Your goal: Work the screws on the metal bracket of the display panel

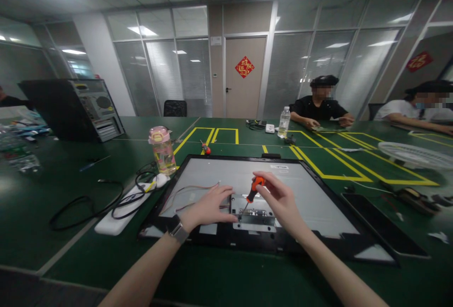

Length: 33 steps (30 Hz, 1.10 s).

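An orange and black screwdriver (255, 188) is pinched by the handle in my right hand (283, 200). Its shaft slants down to the left, and the tip meets a metal bracket (255, 223) near its left side. My left hand (208, 207), wearing a watch, rests with fingers spread at the bracket's left edge. Both hands are over a large flat display panel (311, 208) with a grey back and black frame, lying on the green table (247, 274). Thin wires (187, 187) run across the panel's left part. Whether the tip sits in a screw is too small to tell.
To the left are a white power strip (122, 210), black cables (85, 212), a pink-lidded bottle (162, 151) and a computer case (74, 108). A dark slab (384, 224) lies right of the panel. Another screwdriver (205, 148) lies behind it. Two people sit at the far right.
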Available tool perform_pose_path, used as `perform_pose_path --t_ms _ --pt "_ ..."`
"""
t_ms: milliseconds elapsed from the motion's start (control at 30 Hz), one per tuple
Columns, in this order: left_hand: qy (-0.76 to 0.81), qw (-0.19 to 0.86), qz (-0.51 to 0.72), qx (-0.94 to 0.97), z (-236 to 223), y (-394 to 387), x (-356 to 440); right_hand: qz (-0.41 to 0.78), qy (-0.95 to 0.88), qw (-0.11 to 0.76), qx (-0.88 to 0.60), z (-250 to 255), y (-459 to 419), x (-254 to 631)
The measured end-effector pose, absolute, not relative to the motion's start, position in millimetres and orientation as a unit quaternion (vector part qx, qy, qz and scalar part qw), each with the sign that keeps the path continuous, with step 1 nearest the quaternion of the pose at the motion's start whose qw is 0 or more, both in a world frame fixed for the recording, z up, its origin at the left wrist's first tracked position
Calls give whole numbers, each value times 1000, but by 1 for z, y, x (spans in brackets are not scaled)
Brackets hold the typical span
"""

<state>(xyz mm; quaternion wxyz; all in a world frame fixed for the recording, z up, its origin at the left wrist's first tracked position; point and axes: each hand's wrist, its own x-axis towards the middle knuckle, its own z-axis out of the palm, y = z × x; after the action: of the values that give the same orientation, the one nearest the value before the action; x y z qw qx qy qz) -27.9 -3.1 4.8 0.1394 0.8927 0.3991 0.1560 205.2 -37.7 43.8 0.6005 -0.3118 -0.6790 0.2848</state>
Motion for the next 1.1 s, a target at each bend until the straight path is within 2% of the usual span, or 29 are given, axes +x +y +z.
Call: perform_pose_path --t_ms 133,333,500,700,900,1100 --pt "399 143 156 892 4 -3 -28 265 -678 607 -319 44 -35 206" --pt "404 151 157 888 6 -4 -28 364 -669 584 -282 45 -34 208" --pt "401 155 156 889 8 -5 -26 298 -678 599 -304 42 -31 208" --pt "413 159 151 884 9 -5 -26 347 -684 572 -292 38 -30 207" --pt "413 167 149 883 7 -3 -27 256 -693 592 -324 36 -28 208" --pt "414 161 146 884 5 -2 -28 296 -713 564 -294 42 -33 208"
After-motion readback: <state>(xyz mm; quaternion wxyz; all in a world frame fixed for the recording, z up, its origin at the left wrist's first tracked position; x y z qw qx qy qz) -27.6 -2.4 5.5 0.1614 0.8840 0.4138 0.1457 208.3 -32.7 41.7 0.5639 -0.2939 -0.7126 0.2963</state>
